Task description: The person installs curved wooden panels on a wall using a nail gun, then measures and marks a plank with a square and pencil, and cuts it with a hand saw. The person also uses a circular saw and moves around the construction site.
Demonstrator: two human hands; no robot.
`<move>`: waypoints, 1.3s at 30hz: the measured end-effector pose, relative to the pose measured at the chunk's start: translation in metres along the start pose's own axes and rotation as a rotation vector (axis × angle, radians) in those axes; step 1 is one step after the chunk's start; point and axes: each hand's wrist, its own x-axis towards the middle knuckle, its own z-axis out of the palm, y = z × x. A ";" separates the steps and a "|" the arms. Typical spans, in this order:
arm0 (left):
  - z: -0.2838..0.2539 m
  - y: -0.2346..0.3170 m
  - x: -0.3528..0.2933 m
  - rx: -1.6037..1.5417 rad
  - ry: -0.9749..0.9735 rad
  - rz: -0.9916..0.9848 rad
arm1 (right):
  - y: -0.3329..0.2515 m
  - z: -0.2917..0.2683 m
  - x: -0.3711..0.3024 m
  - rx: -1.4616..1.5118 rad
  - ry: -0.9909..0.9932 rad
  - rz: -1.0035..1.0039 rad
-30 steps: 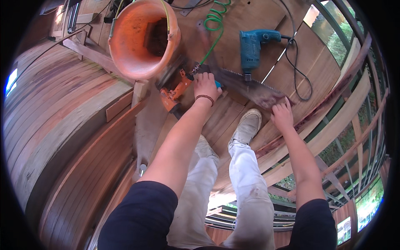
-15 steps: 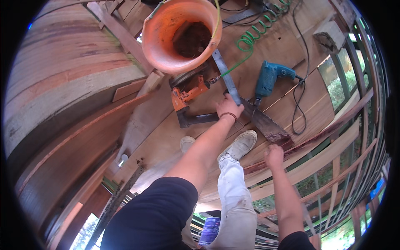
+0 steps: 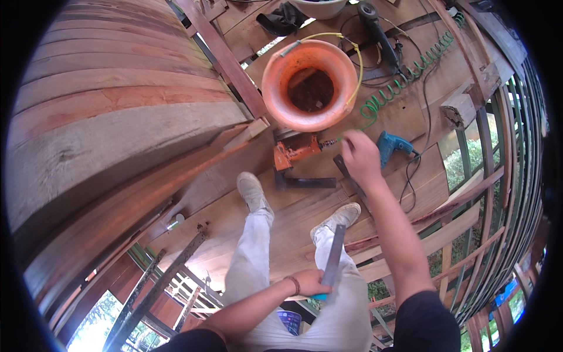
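Observation:
My left hand (image 3: 312,283) is closed round a flat grey metal ruler (image 3: 334,253), raised above my right thigh with its free end pointing away from me. A bit of teal shows under that hand; its kind is unclear. My right hand (image 3: 360,157) is reached forward with curled fingers, between the orange nail gun (image 3: 296,154) and the blue-green drill (image 3: 392,146). Whether it holds anything is hidden. Beneath that hand and forearm lies a handsaw (image 3: 353,183), partly covered. A hammer (image 3: 308,182) with a dark handle lies near my feet.
An orange bucket (image 3: 309,120) with debris inside stands ahead. Behind it are an angle grinder (image 3: 378,35), a coiled green hose (image 3: 410,79) and cables. Stacked timber (image 3: 129,88) rises at left. Slatted railing (image 3: 469,226) curves along the right, and a purple can (image 3: 288,321) sits below me.
My left hand has lifted the ruler off the boards and drawn it back over my leg. My right hand has moved forward from beside the saw's handle. The view has shifted.

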 end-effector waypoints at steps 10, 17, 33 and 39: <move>-0.090 -0.002 -0.030 0.195 -0.119 0.090 | 0.157 0.217 0.194 -0.631 -0.415 0.463; -0.110 -0.011 -0.048 0.252 -0.168 0.095 | 0.167 0.231 0.203 -0.713 -0.443 0.474; -0.066 -0.068 -0.152 0.209 -0.067 -0.282 | -0.156 -0.007 -0.380 0.122 0.563 1.364; -0.052 -0.085 -0.157 1.009 -0.072 -0.182 | -0.316 0.153 -0.625 0.436 0.878 1.874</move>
